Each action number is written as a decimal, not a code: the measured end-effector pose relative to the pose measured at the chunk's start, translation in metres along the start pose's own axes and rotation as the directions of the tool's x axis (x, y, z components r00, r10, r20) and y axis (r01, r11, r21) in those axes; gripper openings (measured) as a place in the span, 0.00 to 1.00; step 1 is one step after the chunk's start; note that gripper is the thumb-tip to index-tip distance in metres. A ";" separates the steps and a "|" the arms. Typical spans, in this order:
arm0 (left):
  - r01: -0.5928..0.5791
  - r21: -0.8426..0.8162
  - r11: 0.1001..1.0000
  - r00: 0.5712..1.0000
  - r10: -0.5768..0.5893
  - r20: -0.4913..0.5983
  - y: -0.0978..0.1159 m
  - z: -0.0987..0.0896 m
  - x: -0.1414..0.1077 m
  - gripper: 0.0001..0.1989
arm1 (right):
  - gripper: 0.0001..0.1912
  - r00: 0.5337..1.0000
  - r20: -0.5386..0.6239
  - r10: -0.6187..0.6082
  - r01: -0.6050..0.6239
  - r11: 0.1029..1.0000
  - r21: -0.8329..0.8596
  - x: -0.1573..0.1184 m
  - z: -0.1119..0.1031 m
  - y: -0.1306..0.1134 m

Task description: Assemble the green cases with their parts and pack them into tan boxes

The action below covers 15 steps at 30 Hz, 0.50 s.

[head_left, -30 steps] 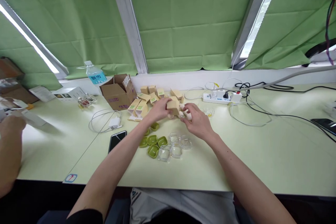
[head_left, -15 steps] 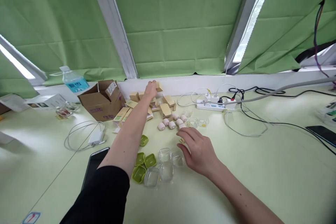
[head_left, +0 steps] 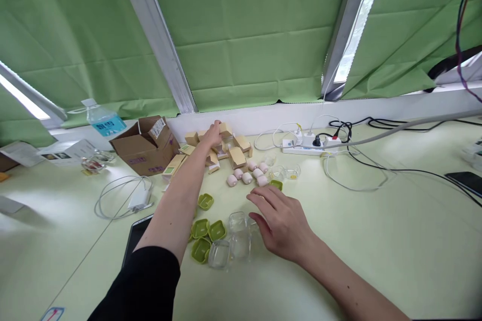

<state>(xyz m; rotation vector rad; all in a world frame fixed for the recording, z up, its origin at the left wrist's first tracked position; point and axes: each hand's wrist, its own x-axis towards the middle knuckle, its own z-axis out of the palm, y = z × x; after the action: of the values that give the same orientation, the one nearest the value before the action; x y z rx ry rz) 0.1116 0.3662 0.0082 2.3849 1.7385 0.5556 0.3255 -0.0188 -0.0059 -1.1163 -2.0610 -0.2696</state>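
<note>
My left hand (head_left: pixel 214 135) reaches to the back of the table, closed on a small cardboard box (head_left: pixel 226 130) above other such boxes; its fingertips are partly hidden. My right hand (head_left: pixel 280 218) hovers with curved fingers and thumb apart, holding nothing. Just beyond it lies a green square cup (head_left: pixel 276 184), partly covered by the hand. Several pale pink rolls (head_left: pixel 247 178) lie in front of the boxes. Clear plastic containers (head_left: pixel 219 254) stand left of my right hand, beside several green cups (head_left: pixel 200 228).
An open brown carton (head_left: pixel 150 153) stands at the back left, near a blue-labelled bottle (head_left: pixel 105 120). A white power strip (head_left: pixel 309 148) with cables lies at the back right. A charger (head_left: pixel 139 199) and dark tablet (head_left: pixel 136 234) lie left of my arm.
The small box by my left hand sits slightly lower. A green cup now shows beyond my right hand, where earlier a bit of green showed under its fingers. The view has shifted slightly.
</note>
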 end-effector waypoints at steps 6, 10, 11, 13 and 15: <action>-0.024 0.040 0.999 0.998 0.022 0.062 -0.011 -0.005 0.000 0.36 | 0.16 1.000 0.009 0.009 -0.009 1.000 -0.005 -0.001 -0.003 0.001; -0.029 0.121 0.992 0.999 0.031 -0.012 -0.008 -0.015 -0.002 0.32 | 0.16 1.000 -0.010 0.010 -0.010 1.000 -0.001 0.000 -0.004 0.001; -0.023 0.147 0.989 0.999 0.027 -0.025 -0.007 -0.016 -0.002 0.31 | 0.16 1.000 -0.012 0.012 -0.012 1.000 0.000 0.000 -0.004 0.001; 0.004 0.201 0.980 0.999 0.005 -0.042 -0.005 -0.014 -0.002 0.29 | 0.16 1.000 -0.012 0.014 -0.014 1.000 -0.002 0.000 -0.004 0.001; 0.048 0.249 0.967 0.998 -0.036 -0.050 -0.005 -0.010 -0.001 0.26 | 0.16 1.000 -0.009 0.011 -0.011 1.000 -0.005 0.000 -0.003 0.001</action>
<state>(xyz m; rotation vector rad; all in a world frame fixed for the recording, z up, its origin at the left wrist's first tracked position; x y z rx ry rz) 0.1029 0.3656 0.0153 2.5086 1.9807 0.4090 0.3283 -0.0198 -0.0045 -1.1277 -2.0468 -0.2742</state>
